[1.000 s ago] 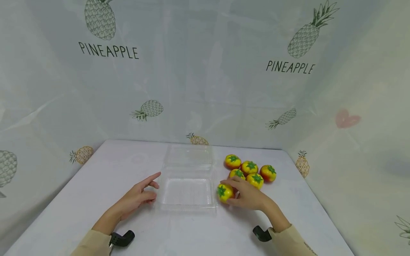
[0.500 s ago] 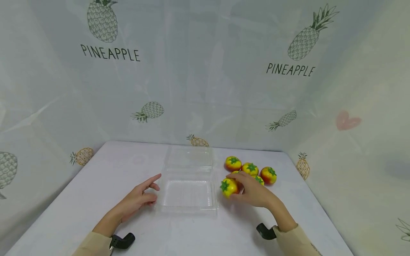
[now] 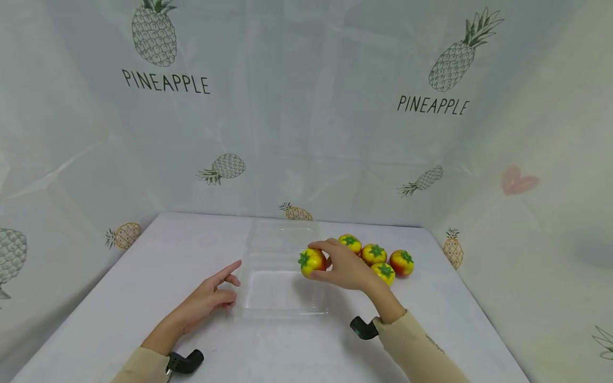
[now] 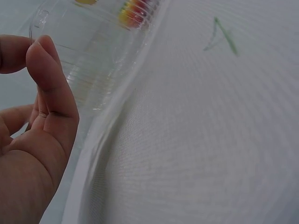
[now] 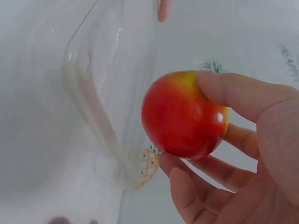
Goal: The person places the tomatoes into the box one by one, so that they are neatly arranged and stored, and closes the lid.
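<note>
Above the right side of a clear plastic clamshell box [image 3: 282,313], my right hand [image 3: 347,266] holds a round red-and-yellow fruit [image 3: 312,263] with a green star-shaped leafy top. In the right wrist view, thumb and fingers of the right hand [image 5: 252,154] grip the smooth red fruit [image 5: 184,114] from opposite sides. The box lies unfolded, its lid [image 3: 282,234] spread toward the back. My left hand [image 3: 206,300] stays beside the box's left edge, index finger extended and the others loosely bent. Whether it touches the plastic, I cannot tell.
Several similar fruits [image 3: 373,254] stand grouped on the white table [image 3: 201,239] to the right of the box, partly behind the right hand. A pineapple-print cloth [image 3: 306,122] hangs behind the table. Black wrist devices [image 3: 185,362] sit at both sleeves.
The right hand has lifted the fruit and carried it left, from beside the box to above its right side. The left hand has hardly moved.
</note>
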Motion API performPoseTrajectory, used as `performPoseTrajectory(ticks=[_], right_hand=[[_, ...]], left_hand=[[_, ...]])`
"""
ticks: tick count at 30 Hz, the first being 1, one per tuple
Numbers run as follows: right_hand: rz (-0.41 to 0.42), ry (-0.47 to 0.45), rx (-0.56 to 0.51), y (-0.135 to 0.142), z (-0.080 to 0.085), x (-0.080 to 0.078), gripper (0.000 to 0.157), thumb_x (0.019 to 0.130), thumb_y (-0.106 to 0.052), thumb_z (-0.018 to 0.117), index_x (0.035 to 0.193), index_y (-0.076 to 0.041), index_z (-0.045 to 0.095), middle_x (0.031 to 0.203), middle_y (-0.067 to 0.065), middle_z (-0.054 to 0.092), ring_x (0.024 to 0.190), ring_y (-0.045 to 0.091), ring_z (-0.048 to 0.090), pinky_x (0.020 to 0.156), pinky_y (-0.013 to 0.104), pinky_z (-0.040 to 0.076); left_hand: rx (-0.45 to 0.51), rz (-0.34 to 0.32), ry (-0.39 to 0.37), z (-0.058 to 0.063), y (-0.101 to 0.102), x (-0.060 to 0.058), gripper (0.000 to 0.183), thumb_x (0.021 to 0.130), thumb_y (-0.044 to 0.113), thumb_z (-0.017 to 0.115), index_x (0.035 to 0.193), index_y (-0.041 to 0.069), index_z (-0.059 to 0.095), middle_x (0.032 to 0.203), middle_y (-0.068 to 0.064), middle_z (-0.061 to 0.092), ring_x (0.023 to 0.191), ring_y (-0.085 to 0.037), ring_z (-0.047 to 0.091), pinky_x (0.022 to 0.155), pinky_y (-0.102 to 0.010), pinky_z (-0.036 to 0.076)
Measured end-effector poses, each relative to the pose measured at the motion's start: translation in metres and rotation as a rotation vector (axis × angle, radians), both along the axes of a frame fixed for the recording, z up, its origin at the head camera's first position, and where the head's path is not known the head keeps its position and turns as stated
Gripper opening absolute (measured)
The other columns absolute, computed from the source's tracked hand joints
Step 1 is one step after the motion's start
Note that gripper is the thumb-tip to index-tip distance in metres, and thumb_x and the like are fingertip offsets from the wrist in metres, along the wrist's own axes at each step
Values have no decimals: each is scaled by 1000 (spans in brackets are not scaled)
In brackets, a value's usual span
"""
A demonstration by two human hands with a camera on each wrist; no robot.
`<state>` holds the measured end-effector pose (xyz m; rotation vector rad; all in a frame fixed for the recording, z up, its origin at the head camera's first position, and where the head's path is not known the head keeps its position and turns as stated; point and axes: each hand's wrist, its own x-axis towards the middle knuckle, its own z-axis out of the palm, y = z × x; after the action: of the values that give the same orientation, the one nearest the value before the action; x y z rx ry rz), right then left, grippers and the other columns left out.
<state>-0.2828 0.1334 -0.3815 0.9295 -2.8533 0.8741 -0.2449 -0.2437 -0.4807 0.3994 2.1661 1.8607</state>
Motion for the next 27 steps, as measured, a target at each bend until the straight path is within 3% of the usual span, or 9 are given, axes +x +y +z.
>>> performPoseTrajectory(ticks=[7,12,18,27], right_hand=[[29,-34,12,-36,-5,-7,64,93,-35,82,150,-15,60,132,7,61,98,20,61,83,30,56],[53,-40,16,-60,-10,-7,63,94,-35,81,150,-16,60,135,8,61,104,19,61,90,30,56],[35,-39,34,-86,-18,-9,61,93,-33,81,149,-17,61,135,7,61,113,19,62,100,36,57],[-31,15,88,-112,-30,-9,58,91,-31,83,145,-19,65,128,6,63,107,18,64,100,36,57]], left_hand=[[-3,-3,-15,2,0,1,83,101,4,63,171,15,20,138,-21,39,84,-15,61,79,-28,56],[-14,9,-25,1,0,1,83,101,5,64,171,16,20,139,-21,40,84,-16,61,80,-28,56],[-40,34,-41,1,0,0,83,102,7,64,171,15,20,138,-20,42,87,-18,61,81,-28,56],[-36,18,-42,1,2,-1,82,102,10,64,171,14,19,137,-19,41,91,-20,61,83,-28,57]])
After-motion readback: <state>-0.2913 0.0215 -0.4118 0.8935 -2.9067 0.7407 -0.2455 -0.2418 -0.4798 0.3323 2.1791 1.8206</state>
